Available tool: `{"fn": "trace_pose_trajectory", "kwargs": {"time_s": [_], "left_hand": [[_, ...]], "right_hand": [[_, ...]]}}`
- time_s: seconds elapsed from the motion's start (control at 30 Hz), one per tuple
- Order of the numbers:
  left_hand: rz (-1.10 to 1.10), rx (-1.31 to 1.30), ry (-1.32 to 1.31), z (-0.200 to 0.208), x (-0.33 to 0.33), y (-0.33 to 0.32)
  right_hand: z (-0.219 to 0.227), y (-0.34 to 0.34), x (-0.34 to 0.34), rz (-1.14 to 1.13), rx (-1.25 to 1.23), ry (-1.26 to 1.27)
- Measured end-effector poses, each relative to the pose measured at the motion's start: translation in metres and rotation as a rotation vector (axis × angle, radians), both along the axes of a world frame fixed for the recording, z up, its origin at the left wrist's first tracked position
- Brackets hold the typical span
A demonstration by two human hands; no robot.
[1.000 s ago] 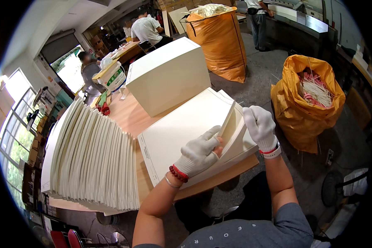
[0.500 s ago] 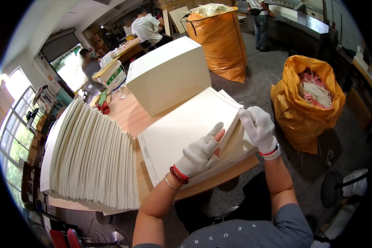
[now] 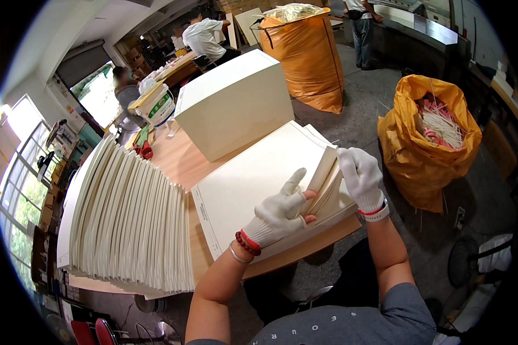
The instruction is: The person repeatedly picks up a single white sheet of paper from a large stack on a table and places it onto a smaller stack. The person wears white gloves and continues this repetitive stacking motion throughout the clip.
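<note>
A low stack of large cream paper sheets [image 3: 259, 172] lies on the table before me, its near right corner bent upward and fanned into layers. My left hand [image 3: 277, 214], in a white glove with bare thumb and index tips, rests on the stack. Its fingers are spread, and the bare tips touch the lifted sheet edges. Beyond that corner my right hand [image 3: 360, 177], also in a white glove, is closed with its fingertips pinching the sheets' corner; exactly how many layers it grips is hidden.
Left of the stack stands a fanned pile of cream sheets [image 3: 129, 224]; behind is a tall squared block of sheets [image 3: 239, 109]. Orange sacks of paper strips [image 3: 302, 63] [image 3: 408, 155] stand on the floor. A white bucket [image 3: 155, 106] is on the wooden table [image 3: 170, 155]. Several people work farther off.
The lifted corner has fanned into more separate layers. My right hand has shifted very slightly, and my left fingers have spread a little against the sheet edges.
</note>
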State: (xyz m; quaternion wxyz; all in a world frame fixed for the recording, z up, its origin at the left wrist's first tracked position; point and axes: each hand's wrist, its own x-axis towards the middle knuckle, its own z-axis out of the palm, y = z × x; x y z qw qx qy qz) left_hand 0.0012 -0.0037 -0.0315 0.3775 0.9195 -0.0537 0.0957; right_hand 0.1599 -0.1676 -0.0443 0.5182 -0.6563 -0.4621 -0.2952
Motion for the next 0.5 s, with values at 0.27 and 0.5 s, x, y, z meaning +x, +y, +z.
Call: {"fn": "trace_pose_trajectory", "kwargs": {"time_s": [0.27,0.5], "left_hand": [[-0.057,0.172,-0.092,0.008,0.000,-0.003],[0.021,0.143,-0.087,-0.005,0.001,-0.002]], "right_hand": [[-0.002,-0.002,0.003,0.060,-0.062,0.073],[-0.004,0.000,0.006,-0.049,-0.072,-0.182]]}}
